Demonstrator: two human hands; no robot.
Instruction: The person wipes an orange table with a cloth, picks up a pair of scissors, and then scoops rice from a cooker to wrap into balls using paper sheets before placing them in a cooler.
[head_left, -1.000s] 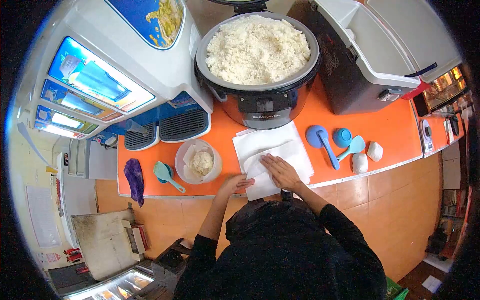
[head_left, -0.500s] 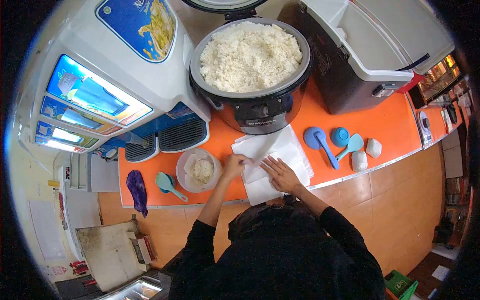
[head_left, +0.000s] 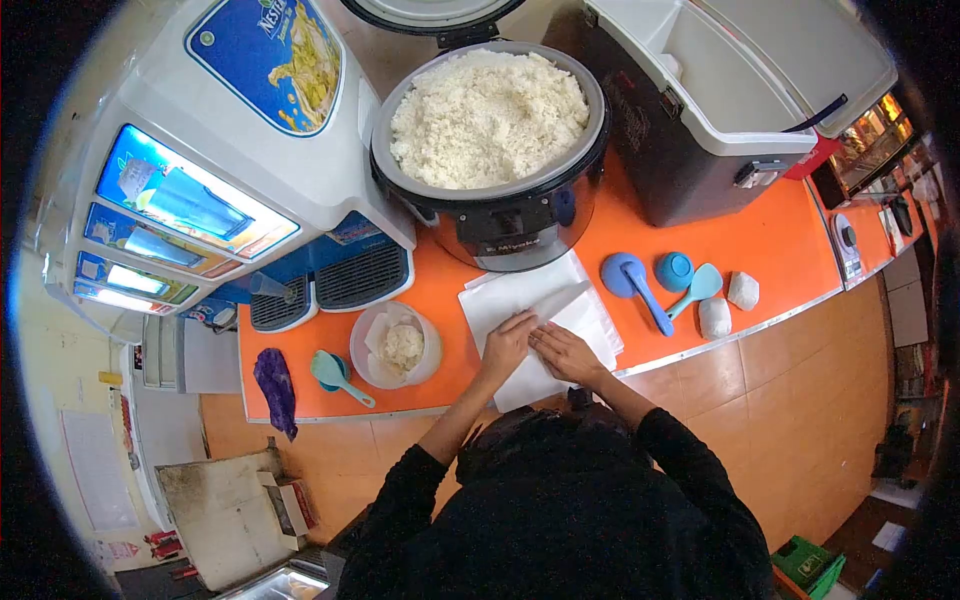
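Note:
My left hand [head_left: 507,345] and my right hand [head_left: 566,353] meet over a stack of white paper sheets [head_left: 485,303] on the orange counter. Between them they pinch a white paper sheet [head_left: 562,299], whose far part stands up in a fold. The fingers of both hands are closed at its near edge. Left of the stack is a translucent bowl [head_left: 431,370], holding a paper liner and a lump of rice [head_left: 403,348]. To the right lie a blue ladle [head_left: 640,285], a blue cup [head_left: 674,270], a teal rice paddle [head_left: 705,284] and two white wrapped bundles [head_left: 743,290].
A large rice cooker [head_left: 520,245] full of rice stands behind the paper. Left is a drink dispenser [head_left: 330,170]; right, an open cooler box [head_left: 690,180]. Another teal paddle [head_left: 342,378] rests on a small cup beside a purple cloth [head_left: 275,385]. The counter's front edge [head_left: 700,351] is near me.
My left hand has moved right, next to my right hand. My right hand has gone from lying spread on the paper to gripping it. The sheet now stands up in a fold.

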